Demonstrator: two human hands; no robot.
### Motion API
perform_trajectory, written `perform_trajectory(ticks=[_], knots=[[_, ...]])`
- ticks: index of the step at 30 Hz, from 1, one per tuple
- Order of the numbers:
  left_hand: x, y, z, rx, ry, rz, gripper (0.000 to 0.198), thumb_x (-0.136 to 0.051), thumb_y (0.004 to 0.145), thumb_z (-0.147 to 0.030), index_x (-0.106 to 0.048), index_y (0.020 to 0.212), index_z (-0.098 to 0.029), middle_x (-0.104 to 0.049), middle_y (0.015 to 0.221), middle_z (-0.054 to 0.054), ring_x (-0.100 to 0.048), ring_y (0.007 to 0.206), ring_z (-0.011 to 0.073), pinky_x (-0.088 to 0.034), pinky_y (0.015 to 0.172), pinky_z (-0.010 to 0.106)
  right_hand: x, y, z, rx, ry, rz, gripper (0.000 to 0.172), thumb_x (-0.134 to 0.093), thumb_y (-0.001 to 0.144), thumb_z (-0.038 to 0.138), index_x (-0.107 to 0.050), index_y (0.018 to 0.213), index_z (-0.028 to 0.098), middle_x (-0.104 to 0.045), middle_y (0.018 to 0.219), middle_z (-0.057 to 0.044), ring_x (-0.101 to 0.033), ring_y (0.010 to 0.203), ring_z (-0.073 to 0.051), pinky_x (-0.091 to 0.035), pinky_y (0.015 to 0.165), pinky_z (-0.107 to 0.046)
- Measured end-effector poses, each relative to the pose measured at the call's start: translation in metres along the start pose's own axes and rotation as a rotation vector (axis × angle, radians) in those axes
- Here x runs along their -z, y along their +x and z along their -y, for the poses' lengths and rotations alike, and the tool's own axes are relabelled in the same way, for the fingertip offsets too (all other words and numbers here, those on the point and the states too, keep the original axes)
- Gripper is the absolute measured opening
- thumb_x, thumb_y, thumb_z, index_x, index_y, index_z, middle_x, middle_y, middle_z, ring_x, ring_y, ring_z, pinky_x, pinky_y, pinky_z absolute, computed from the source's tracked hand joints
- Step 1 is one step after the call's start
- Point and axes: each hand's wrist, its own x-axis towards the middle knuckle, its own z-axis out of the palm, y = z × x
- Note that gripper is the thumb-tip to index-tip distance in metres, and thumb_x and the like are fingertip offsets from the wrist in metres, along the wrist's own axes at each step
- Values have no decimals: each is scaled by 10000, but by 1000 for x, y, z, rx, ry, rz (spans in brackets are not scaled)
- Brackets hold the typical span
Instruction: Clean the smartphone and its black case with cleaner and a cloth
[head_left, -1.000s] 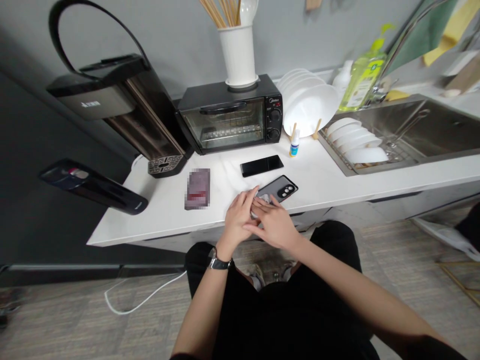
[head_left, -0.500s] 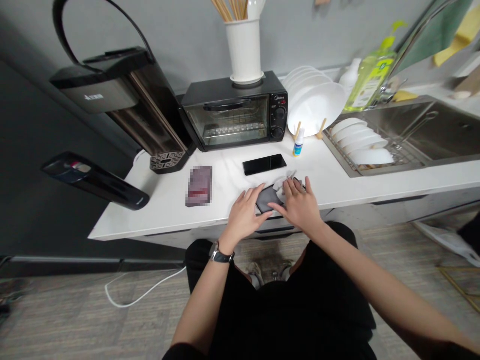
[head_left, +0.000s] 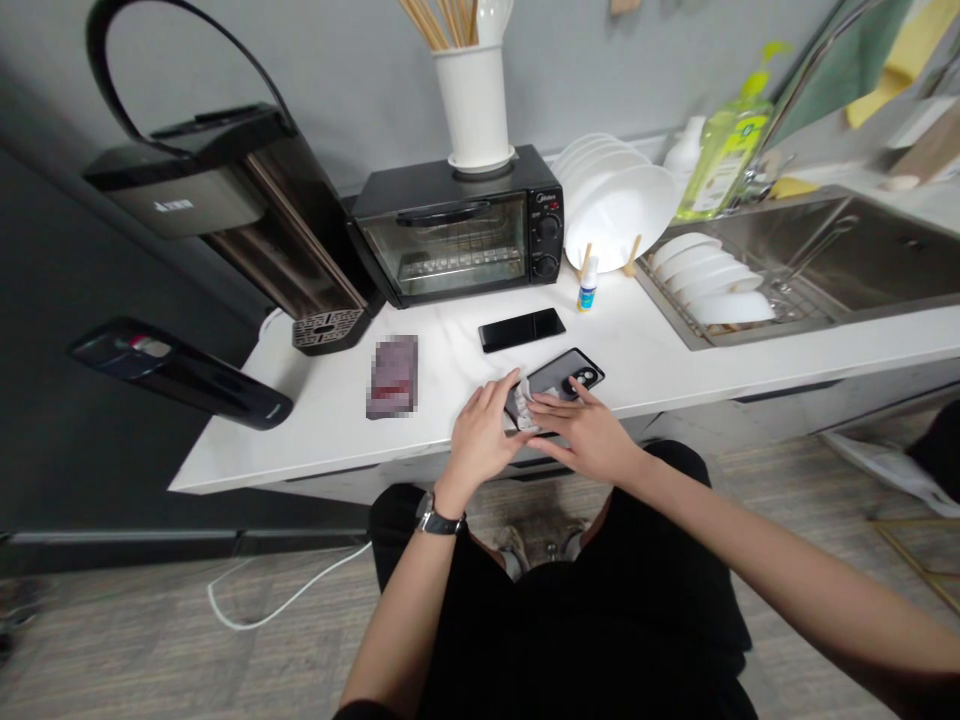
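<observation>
A grey phone case [head_left: 564, 370] with a black rim and camera openings lies aslant at the counter's front edge. My left hand [head_left: 482, 435] grips its left end between thumb and fingers. Under the fingers of my right hand [head_left: 592, 438] a crumpled white tissue [head_left: 523, 408] is pressed flat against the case, near its left end. Part of the tissue is hidden by those fingers. Just behind the case rests a black phone [head_left: 523, 330], dark screen up. A small spray bottle [head_left: 588, 286] with a blue and yellow label stands behind and to the right.
A blurred purple packet [head_left: 393, 376] and a dark bottle [head_left: 180, 372] are on the left, before a drinks machine [head_left: 300, 220]. At the back stand a toaster oven [head_left: 457, 245] and upright white plates [head_left: 621, 215]. The sink [head_left: 847, 270] holds racked bowls [head_left: 709, 280].
My right hand has slid the tissue leftward along the case toward my left hand, uncovering the camera openings at the right end. My left hand keeps its hold.
</observation>
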Motion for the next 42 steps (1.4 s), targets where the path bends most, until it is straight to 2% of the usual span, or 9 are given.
perform_trajectory(ticks=[8,12,16,20,26,30,33,37,42], knots=[[2,4,-3,7,-43,2,859,-788,889,-413,-330,1607,-304,-607,1453,79,-591,1334,298,-465,1167,472,21,-13,-49,-159,-306,-103,534,-425,1092,527,-664,1378,145,-688,1415,-183,-683,1281,-335,-140,1279,-687],[3,6,-3,4,-91,18,852,-767,895,-374,-318,1615,-299,-591,1474,85,-584,1344,289,-479,1154,458,-7,11,-21,-288,-348,-159,865,-427,1017,702,-608,1391,-58,-611,1434,-342,-613,1340,-434,-309,1238,-627],[2,7,3,-18,-122,32,765,-635,917,-213,-331,1616,-269,-599,1453,93,-585,1336,262,-485,1145,417,-36,39,29,-295,-274,-175,877,-421,1007,719,-617,1396,-43,-647,1391,-334,-629,1312,-432,-376,1205,-595],[0,5,6,0,-107,37,761,-605,908,-201,-334,1617,-253,-612,1407,100,-599,1311,264,-501,1117,408,-38,40,52,-176,-128,-133,797,-430,1018,705,-699,1280,2,-715,1309,-286,-668,1270,-368,-431,1176,-523],[1,3,-1,21,-43,13,826,-741,908,-360,-328,1619,-283,-585,1465,99,-583,1338,300,-494,1122,447,-3,1,2,-70,-55,-57,461,-439,1093,532,-721,1261,208,-751,1333,-106,-656,1333,-261,-352,1230,-531],[1,4,-3,4,-36,-2,858,-779,899,-419,-321,1614,-299,-582,1486,92,-568,1364,305,-473,1150,463,18,-14,-39,-151,-224,-98,441,-441,1099,489,-705,1300,199,-737,1352,-128,-687,1283,-285,-274,1256,-587],[1,7,-4,-9,-43,9,839,-778,901,-398,-334,1607,-301,-578,1490,88,-565,1371,302,-466,1164,466,15,-7,-50,-220,-317,-143,510,-431,1095,501,-669,1361,136,-721,1366,-173,-692,1261,-325,-191,1274,-640],[0,9,-5,13,-71,12,821,-771,891,-344,-355,1597,-283,-581,1483,95,-568,1371,298,-470,1168,465,-13,17,-24,-310,-328,-213,746,-444,1050,614,-621,1389,-26,-648,1414,-300,-621,1335,-405,-320,1231,-598],[1,8,1,-3,-117,27,767,-628,882,-150,-365,1594,-261,-603,1443,97,-588,1343,264,-489,1142,418,-39,39,36,-226,-173,-201,728,-421,1051,626,-663,1352,8,-701,1345,-273,-644,1307,-369,-352,1231,-563]])
